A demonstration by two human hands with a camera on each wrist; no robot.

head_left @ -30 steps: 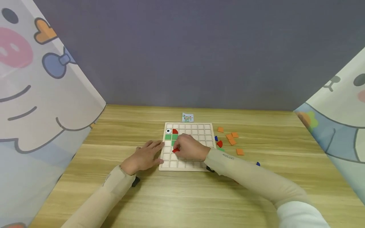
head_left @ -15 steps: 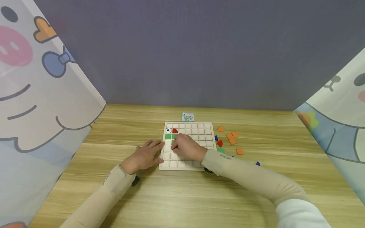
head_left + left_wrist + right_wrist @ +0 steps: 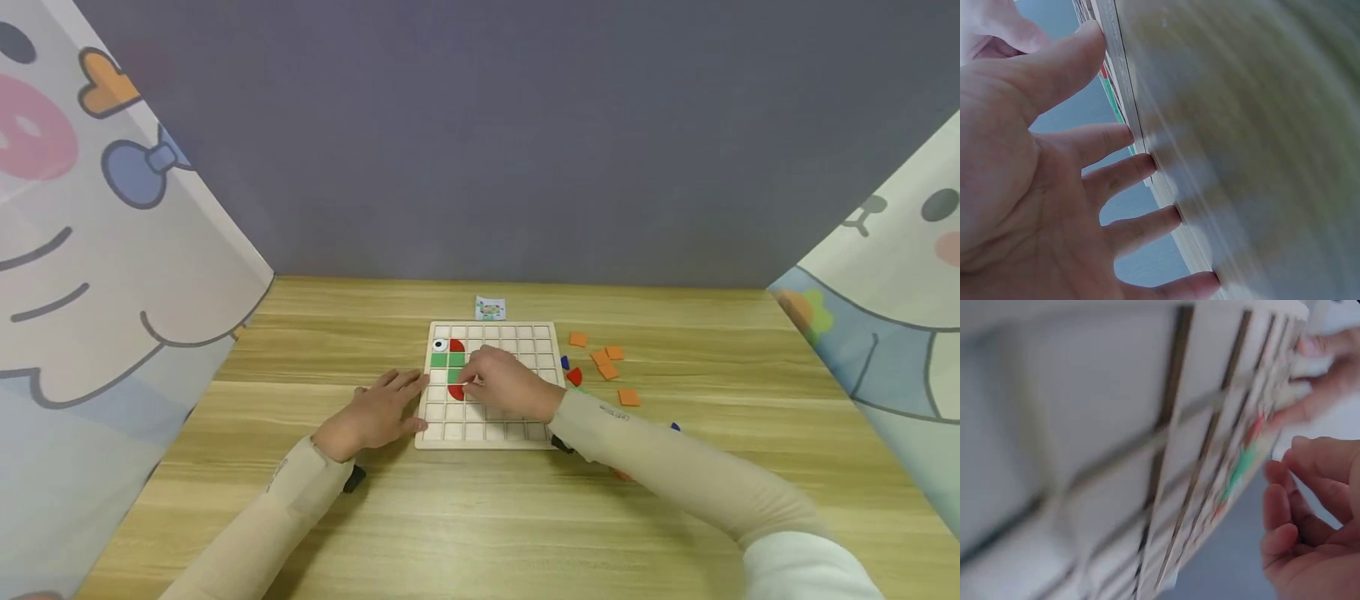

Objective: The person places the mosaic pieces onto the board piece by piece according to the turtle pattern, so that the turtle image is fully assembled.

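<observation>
1) Left hand (image 3: 375, 417), fingers spread, touched the left edge of the board (image 3: 480, 445)
2) Right hand (image 3: 512, 385) was curled, nothing visible between its fingers
3) Nearer red piece (image 3: 454, 392) lay in a left-side cell; seating appeared finished
4) Next move probably required a loose piece (image 3: 574, 377) from the right

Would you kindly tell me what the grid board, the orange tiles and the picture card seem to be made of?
Grid board: probably wood, matte and pale, judging by its tan frame.
Orange tiles: painted wood or plastic, perhaps; flat, evenly coloured.
Picture card: likely paper or thin card, with a printed-looking picture.
</observation>
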